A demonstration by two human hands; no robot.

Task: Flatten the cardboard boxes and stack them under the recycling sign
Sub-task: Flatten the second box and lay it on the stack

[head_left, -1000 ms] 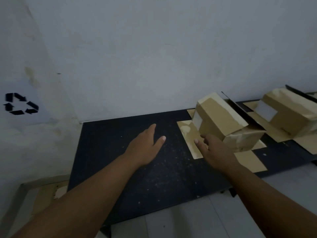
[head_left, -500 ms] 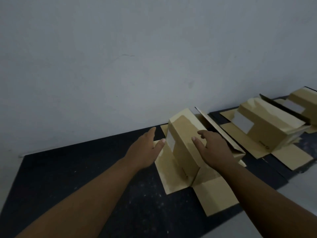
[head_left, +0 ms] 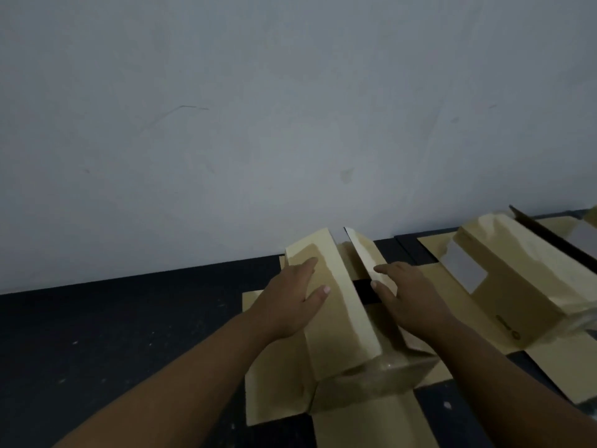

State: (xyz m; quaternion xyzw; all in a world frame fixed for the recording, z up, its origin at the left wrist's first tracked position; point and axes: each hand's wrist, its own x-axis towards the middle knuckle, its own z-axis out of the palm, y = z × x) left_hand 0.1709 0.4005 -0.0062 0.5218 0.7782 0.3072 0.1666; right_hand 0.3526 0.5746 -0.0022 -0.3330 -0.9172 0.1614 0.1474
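The near box (head_left: pixel 342 318) is made of plain brown cardboard. Its top is dull and smooth, with pale rubbed patches. Its front side looks a little shiny. The second box (head_left: pixel 523 276) is the same brown cardboard, and its top looks wrinkled and bumpy. A grey patch (head_left: pixel 463 270) on it is flat and smooth. It could be tape or a sticker; it is hard to tell which. The black surface (head_left: pixel 129 334) under the boxes looks rough and dull, with small pale specks all over. The wall (head_left: pixel 258 108) is painted pale grey-white. It is dull, not shiny, with a few scratches and marks.
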